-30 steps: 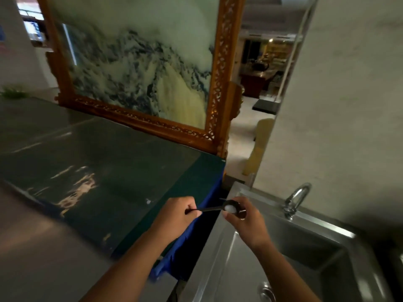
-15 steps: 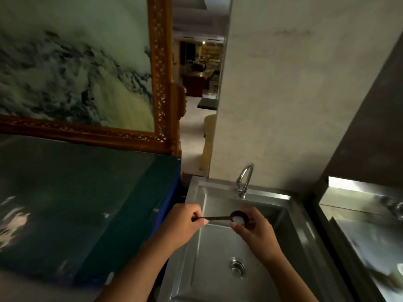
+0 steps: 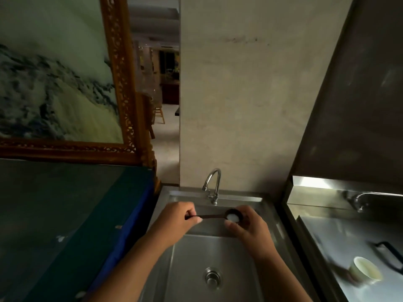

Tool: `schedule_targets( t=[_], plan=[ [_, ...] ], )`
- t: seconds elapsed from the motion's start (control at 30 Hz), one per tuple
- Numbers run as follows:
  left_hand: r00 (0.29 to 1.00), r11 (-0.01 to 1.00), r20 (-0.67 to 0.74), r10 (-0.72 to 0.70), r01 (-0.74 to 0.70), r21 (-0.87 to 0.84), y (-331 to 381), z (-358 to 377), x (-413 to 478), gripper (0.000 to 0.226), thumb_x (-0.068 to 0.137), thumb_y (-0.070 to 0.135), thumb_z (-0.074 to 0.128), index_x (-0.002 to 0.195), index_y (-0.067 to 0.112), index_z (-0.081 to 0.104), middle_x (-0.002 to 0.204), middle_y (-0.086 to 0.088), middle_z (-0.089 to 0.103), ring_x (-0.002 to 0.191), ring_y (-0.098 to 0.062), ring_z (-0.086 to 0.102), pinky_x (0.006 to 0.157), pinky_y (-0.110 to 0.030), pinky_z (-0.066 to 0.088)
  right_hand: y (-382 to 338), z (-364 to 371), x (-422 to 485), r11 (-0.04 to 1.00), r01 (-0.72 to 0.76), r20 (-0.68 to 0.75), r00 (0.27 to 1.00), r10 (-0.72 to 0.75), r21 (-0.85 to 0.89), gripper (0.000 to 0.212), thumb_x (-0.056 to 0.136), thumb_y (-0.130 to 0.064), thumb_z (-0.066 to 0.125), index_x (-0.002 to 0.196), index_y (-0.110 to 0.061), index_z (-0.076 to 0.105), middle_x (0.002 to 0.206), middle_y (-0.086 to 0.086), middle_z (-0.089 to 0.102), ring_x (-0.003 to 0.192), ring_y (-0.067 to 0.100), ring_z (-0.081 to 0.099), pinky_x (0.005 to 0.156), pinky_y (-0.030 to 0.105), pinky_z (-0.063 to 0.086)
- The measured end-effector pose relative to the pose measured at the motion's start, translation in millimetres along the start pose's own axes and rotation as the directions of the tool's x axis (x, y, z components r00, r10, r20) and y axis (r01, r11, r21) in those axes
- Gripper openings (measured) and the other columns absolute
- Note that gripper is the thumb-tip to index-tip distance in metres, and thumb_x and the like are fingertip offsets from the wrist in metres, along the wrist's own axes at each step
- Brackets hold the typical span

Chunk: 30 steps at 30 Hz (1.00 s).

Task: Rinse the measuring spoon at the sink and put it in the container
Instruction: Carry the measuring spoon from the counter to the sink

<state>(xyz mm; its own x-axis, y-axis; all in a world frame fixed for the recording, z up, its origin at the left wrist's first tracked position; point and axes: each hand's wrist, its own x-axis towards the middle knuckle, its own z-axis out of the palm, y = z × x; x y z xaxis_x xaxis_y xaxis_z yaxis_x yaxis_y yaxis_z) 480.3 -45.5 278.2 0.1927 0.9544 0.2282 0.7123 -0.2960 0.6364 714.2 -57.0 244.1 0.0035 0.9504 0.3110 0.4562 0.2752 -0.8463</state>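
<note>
Both hands, your left (image 3: 177, 219) pinching the spoon (image 3: 214, 216) handle, right (image 3: 248, 228) cupping its bowl, are now reaching over the sink (image 3: 196, 253); tap (image 3: 212, 185) next.

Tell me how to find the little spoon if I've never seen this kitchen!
Look for the shiny metal sink under the curved tap. Two hands are over it: the left hand pinches a thin dark handle, and the right hand holds the round bowl end. That is the measuring spoon, the only dark, skinny thing there, with something white in its bowl.
</note>
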Motion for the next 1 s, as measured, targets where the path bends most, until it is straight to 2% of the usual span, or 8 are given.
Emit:
schedule_targets(
  t=[0.1, 0.17, 0.33, 0.53, 0.6, 0.77, 0.87, 1.0],
  plan=[
    [1.000, 1.000, -0.006, 0.006, -0.006, 0.006, 11, 14, 15, 0.025, 0.082, 0.033, 0.073, 0.064, 0.028, 0.056, 0.063, 0.006, 0.061, 0.057, -0.004, 0.056, 0.054, -0.018, 0.042, 13, -17, 11, 1.000, -0.015, 0.012, 1.000, 0.015, 0.016, 0.027, 0.077, -0.033, 0.079, 0.098, -0.034, 0.062, 0.092, -0.011, 0.070, 0.086, 0.002, 0.067, 0.070, 0.021, 0.056],
    [1.000, 1.000, -0.007, 0.006, -0.006, 0.012, 17, 24, 24, 0.028, 0.082, 0.034, 0.072, 0.062, 0.031, 0.053, 0.062, 0.008, 0.059, 0.055, -0.002, 0.054, 0.054, -0.016, 0.040, 20, -27, 19, 1.000, -0.009, 0.018, 1.000, 0.008, 0.024, 0.027, 0.077, -0.032, 0.078, 0.098, -0.035, 0.062, 0.093, -0.012, 0.070, 0.087, 0.002, 0.067, 0.070, 0.021, 0.056],
    [1.000, 1.000, -0.017, -0.003, 0.003, 0.021, 31, 47, 47, 0.025, 0.081, 0.035, 0.073, 0.064, 0.027, 0.056, 0.063, 0.007, 0.061, 0.060, -0.006, 0.057, 0.057, -0.025, 0.048, 38, -52, 37, 1.000, -0.010, 0.022, 1.000, 0.010, 0.013, 0.027, 0.077, -0.031, 0.078, 0.099, -0.033, 0.062, 0.092, -0.012, 0.070, 0.087, -0.001, 0.066, 0.073, 0.021, 0.056],
    [1.000, 0.999, -0.010, -0.013, 0.014, 0.047, 39, 64, 64, 0.019, 0.081, 0.034, 0.072, 0.070, 0.024, 0.062, 0.067, 0.006, 0.065, 0.065, -0.007, 0.061, 0.063, -0.029, 0.054, 57, -65, 52, 1.000, -0.016, 0.038, 0.999, 0.016, 0.019, 0.030, 0.077, -0.032, 0.078, 0.093, -0.046, 0.057, 0.091, -0.019, 0.068, 0.091, -0.007, 0.063, 0.067, 0.009, 0.051],
    [1.000, 0.998, -0.003, -0.027, 0.027, 0.053, 38, 68, 71, 0.017, 0.082, 0.034, 0.072, 0.073, 0.023, 0.063, 0.070, 0.006, 0.066, 0.067, -0.007, 0.062, 0.065, -0.031, 0.055, 64, -64, 58, 0.999, -0.023, 0.040, 0.999, 0.022, 0.026, 0.030, 0.077, -0.033, 0.078, 0.095, -0.044, 0.058, 0.092, -0.017, 0.068, 0.091, -0.004, 0.064, 0.069, 0.008, 0.051],
    [0.998, 0.997, 0.043, -0.042, 0.039, 0.064, 26, 75, 91, 0.015, 0.084, 0.033, 0.071, 0.074, 0.026, 0.062, 0.070, 0.007, 0.065, 0.066, -0.005, 0.062, 0.062, -0.024, 0.054, 82, -54, 78, 0.999, -0.052, 0.060, 0.997, 0.051, 0.016, 0.032, 0.076, -0.030, 0.079, 0.099, -0.039, 0.059, 0.095, -0.015, 0.069, 0.091, -0.003, 0.065, 0.071, 0.014, 0.054],
    [0.996, 0.996, 0.068, -0.059, 0.054, 0.067, 9, 79, 107, 0.014, 0.084, 0.031, 0.071, 0.074, 0.028, 0.062, 0.071, 0.007, 0.065, 0.066, -0.003, 0.062, 0.061, -0.020, 0.051, 93, -40, 94, 0.998, -0.063, 0.058, 0.996, 0.064, -0.018, 0.035, 0.075, -0.024, 0.081, 0.102, -0.032, 0.060, 0.094, -0.015, 0.068, 0.089, -0.007, 0.064, 0.071, 0.009, 0.051],
    [0.993, 0.996, 0.092, -0.071, 0.066, 0.058, -23, 86, 133, 0.006, 0.085, 0.028, 0.069, 0.080, 0.028, 0.066, 0.077, 0.010, 0.066, 0.072, -0.001, 0.062, 0.065, -0.020, 0.051, 110, -14, 121, 0.992, -0.120, 0.061, 0.991, 0.122, -0.044, 0.040, 0.073, -0.021, 0.082, 0.102, -0.035, 0.059, 0.094, -0.012, 0.068, 0.085, -0.008, 0.064, 0.069, 0.009, 0.050]
  ],
)
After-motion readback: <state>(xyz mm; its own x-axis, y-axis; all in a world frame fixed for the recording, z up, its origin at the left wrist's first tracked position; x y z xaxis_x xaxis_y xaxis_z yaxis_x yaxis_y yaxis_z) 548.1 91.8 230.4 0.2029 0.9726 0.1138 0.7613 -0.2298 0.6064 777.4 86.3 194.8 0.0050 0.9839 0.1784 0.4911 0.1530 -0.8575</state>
